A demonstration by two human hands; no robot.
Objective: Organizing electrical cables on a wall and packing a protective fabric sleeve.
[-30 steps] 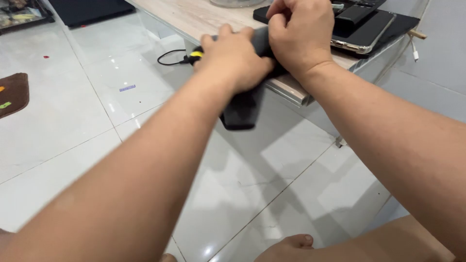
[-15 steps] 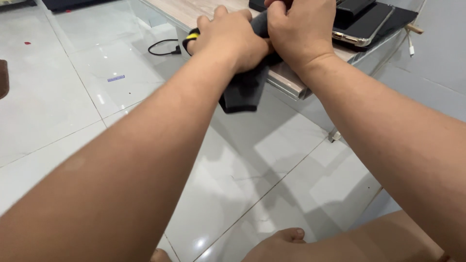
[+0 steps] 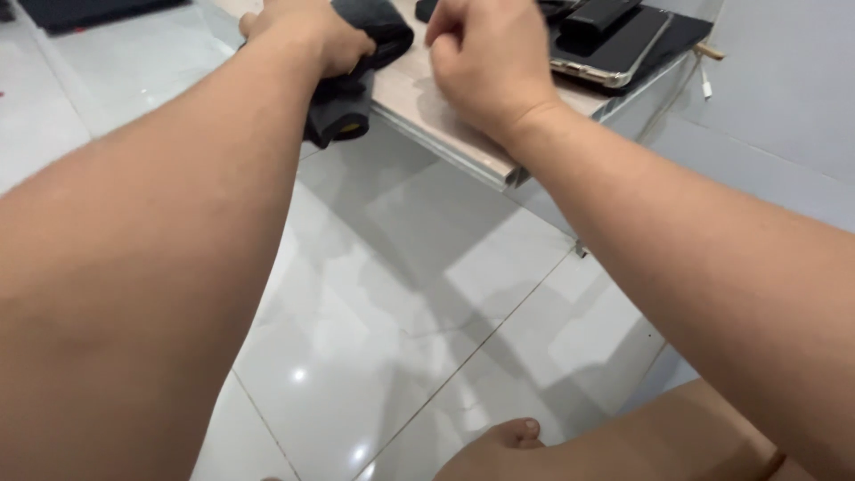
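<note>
Left hand gripping dark cloth at table edge, tail drooping over side. Right hand fisted, empty, just beside. Soft, light, limp by look; best pinched at bunched top fold.

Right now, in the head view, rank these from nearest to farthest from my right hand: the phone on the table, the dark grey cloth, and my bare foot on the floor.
From the right hand:
1. Phone, on the table just to the hand's right, nearest.
2. Dark grey cloth, to the left at the table edge, gripped by the left hand; only slightly farther, a close call with the phone.
3. Bare foot, down on the tiled floor, clearly farthest.
</note>
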